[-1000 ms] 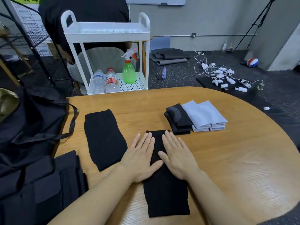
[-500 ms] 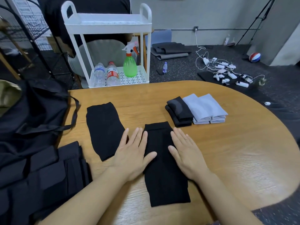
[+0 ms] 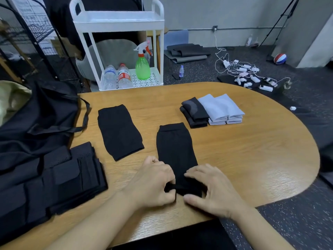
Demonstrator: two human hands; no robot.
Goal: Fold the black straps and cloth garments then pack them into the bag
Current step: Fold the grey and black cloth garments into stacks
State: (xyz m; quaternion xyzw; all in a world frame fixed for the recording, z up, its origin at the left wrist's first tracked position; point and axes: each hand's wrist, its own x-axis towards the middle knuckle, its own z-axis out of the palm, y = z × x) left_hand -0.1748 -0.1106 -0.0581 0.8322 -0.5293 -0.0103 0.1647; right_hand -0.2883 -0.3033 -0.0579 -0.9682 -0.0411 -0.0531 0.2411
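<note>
While both hands sit at the near end of the black cloth (image 3: 175,148) on the table (image 3: 252,150), I see L hand (image 3: 153,181) & R hand (image 3: 214,191) w/ fingers curled, pinching its near hem; 2nd black cloth (image 3: 119,131) lies flat just left, apart

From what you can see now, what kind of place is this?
Probably a workroom or recording studio, not a home: a tripod stands by the bare wall, chargers and cables sprawl on the dark speckled floor, and a white utility cart stands behind the wooden table.
</note>
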